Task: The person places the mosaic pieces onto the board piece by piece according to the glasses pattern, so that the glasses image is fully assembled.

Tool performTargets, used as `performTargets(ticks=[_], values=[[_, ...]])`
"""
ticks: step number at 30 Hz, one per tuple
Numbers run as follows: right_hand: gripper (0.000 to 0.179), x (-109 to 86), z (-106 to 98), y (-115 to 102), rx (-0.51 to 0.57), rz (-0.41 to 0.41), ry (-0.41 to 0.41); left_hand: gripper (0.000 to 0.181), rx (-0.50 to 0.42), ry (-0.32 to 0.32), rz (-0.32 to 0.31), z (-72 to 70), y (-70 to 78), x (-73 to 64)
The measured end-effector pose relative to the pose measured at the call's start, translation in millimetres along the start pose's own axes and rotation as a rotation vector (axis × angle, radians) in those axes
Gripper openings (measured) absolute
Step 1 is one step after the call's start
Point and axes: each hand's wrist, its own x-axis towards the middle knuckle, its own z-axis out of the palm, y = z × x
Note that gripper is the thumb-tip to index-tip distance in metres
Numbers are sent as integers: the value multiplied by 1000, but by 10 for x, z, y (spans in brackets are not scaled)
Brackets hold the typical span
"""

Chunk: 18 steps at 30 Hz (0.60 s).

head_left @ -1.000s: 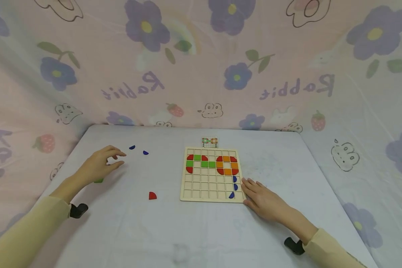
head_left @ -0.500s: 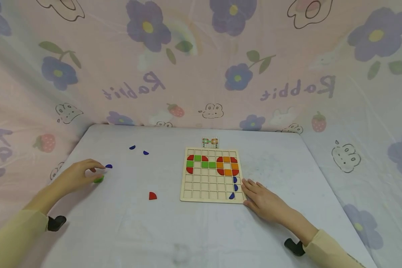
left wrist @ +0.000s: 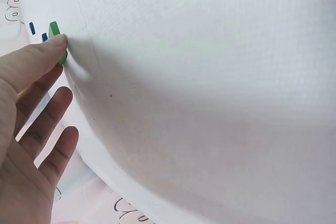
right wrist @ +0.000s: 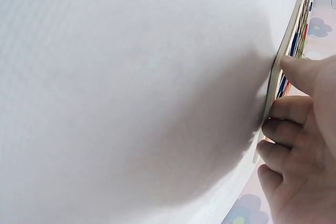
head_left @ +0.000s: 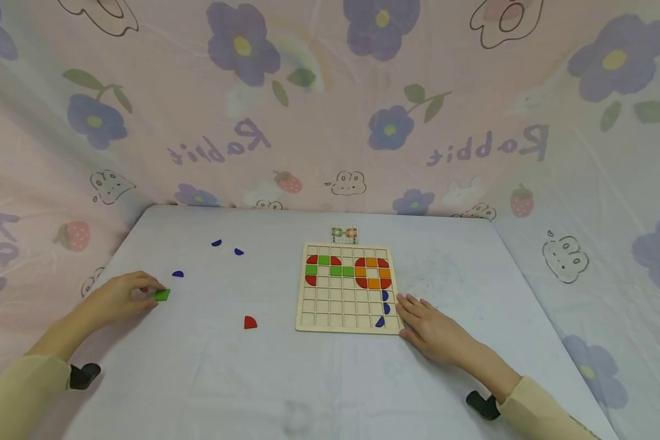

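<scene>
At the left of the table, my left hand (head_left: 122, 298) pinches a green square tile (head_left: 162, 294) between thumb and index finger. The left wrist view shows the thumb over the green tile (left wrist: 54, 30), with the other fingers spread apart. My right hand (head_left: 433, 329) rests with extended fingers along the right edge of a wooden grid board (head_left: 338, 305). Red quarter-circle, green square and orange square tiles form two patterns in the board's upper rows. Several blue tiles (head_left: 386, 308) line its lower right column. In the right wrist view, the fingers touch the board's side (right wrist: 275, 72).
Blue half-round tiles (head_left: 178, 274) lie beyond my left hand, two of them farther back. A red quarter-circle tile (head_left: 250, 322) lies left of the board. Behind the board is a small pattern card (head_left: 344, 234). A printed curtain (head_left: 319, 110) encloses the white table.
My left hand has moved down and left to the green tile and now pinches it. A blue half-round tile has come into view beside it. The right hand stays at the board.
</scene>
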Motion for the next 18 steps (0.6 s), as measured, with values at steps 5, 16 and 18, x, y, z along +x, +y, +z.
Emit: performTargets(ticks=[5, 16, 18], values=[[61, 0, 0, 6, 0, 3, -6, 25, 15, 25, 27, 7, 7, -5], [61, 1, 12, 15, -6, 3, -11, 22, 19, 41, 17, 27, 8, -15], [61, 0, 12, 13, -8, 5, -11, 22, 18, 45, 15, 31, 12, -14]])
